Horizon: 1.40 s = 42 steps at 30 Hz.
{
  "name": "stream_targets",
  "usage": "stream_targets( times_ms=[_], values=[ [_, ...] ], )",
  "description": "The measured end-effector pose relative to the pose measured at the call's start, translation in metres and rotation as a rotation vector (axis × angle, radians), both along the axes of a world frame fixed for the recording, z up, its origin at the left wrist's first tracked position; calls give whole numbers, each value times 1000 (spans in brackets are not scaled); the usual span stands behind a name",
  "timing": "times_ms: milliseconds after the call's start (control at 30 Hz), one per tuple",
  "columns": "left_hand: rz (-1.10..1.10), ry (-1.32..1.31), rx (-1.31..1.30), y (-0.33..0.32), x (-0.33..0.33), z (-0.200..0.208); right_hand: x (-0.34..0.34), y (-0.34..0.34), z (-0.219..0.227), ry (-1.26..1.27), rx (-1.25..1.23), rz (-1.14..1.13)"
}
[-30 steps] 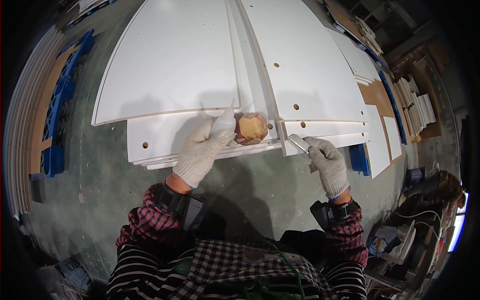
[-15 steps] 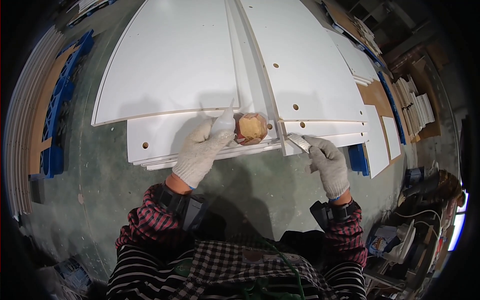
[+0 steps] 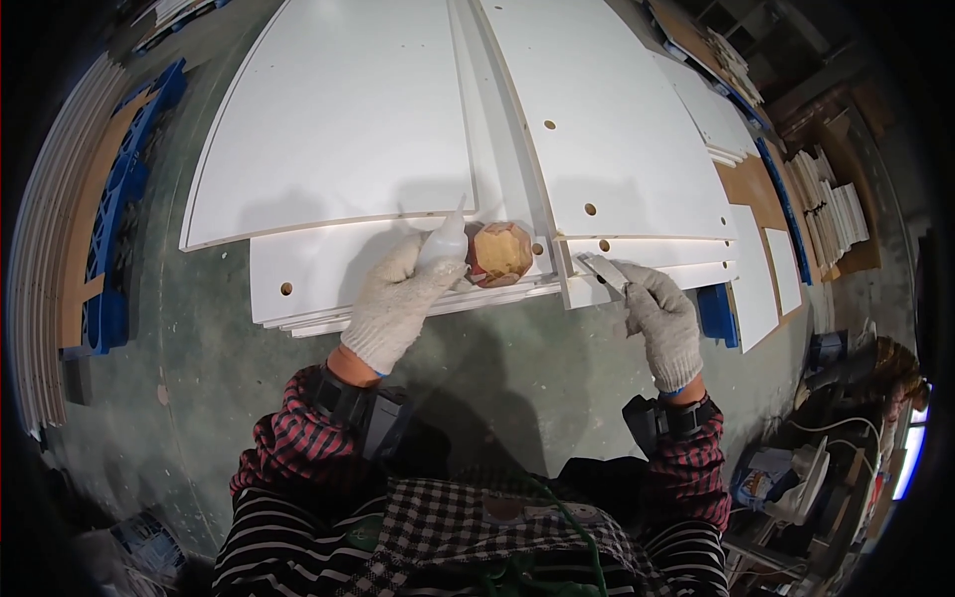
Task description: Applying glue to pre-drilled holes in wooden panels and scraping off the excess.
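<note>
My left hand [image 3: 396, 298], in a knitted off-white glove, is closed around a whitish squeeze bottle [image 3: 447, 245] whose pointed nozzle is up. Just right of the bottle, a roundish tan and reddish thing [image 3: 502, 253] with a faceted top rests on the white boards; its kind is unclear. My right hand [image 3: 661, 323], also gloved, pinches a flat, pale scraper-like blade [image 3: 603, 271]. The blade lies over the near corner of the right-hand white panel [image 3: 617, 129], by its front edge. I cannot tell whether it touches the panel.
A large white panel [image 3: 338, 119] lies on the left of the stack. Blue pallets [image 3: 124, 179] with long boards [image 3: 55, 249] stand at far left. More boards [image 3: 824, 214] lie at right, above a cluttered cart [image 3: 796, 488]. Green floor [image 3: 199, 398] lies below.
My right hand has shifted slightly right, and the blade has turned a little and moved right along the panel corner. My left hand and the bottle stay almost where they were.
</note>
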<state>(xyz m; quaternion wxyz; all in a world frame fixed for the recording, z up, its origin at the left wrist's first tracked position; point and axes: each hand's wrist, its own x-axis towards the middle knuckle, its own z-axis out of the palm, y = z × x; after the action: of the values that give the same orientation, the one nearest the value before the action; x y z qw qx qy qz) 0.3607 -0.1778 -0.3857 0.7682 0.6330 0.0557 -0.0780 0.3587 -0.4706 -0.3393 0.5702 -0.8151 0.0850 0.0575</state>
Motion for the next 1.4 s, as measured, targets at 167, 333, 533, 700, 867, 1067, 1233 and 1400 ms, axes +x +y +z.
stream_targets(
  times_ms=[167,333,533,700,867,1067,1233,1400],
  values=[
    [3,-13,2,-4,2,-1,-2,-1,-8,50,61,-17],
    [-1,-11,4,-4,1,1,-3,5,-7,47,55,-22],
    [5,-3,-4,-5,1,6,-3,11,-2,53,24,-28],
    [-4,-8,-31,-5,1,4,-2,14,1,57,17,-36],
    [-6,-50,39,-2,1,1,0,16,3,69,31,-29],
    [-10,-41,85,-1,2,2,0,12,2,57,47,-44],
    [-7,-45,46,-1,1,2,-3,12,2,87,18,1],
    [-2,-29,15,-1,1,4,-1,17,2,104,52,0]
  ],
)
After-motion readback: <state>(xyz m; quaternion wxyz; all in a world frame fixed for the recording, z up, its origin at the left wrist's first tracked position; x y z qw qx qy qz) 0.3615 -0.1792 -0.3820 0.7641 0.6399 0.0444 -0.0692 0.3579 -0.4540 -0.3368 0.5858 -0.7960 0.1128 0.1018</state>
